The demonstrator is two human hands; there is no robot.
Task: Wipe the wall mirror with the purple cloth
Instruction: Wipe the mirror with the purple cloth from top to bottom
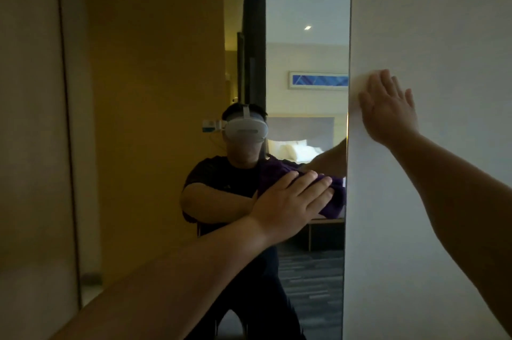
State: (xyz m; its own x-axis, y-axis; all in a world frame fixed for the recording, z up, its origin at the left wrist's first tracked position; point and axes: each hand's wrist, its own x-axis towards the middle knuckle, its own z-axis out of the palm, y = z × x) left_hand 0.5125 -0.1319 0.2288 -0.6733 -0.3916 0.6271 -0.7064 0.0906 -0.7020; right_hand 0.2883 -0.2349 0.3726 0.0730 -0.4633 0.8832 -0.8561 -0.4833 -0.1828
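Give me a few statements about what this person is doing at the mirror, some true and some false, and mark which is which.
1. The left hand presses the purple cloth against the wall mirror. True.
2. The right hand holds a spray bottle. False: it holds nothing and lies flat, fingers spread, on the white wall beside the mirror.
3. The cloth sits near the mirror's right edge. True.
4. The cloth is at the very top of the mirror. False: it is about midway up.
5. The mirror reflects a bed with white pillows. True.
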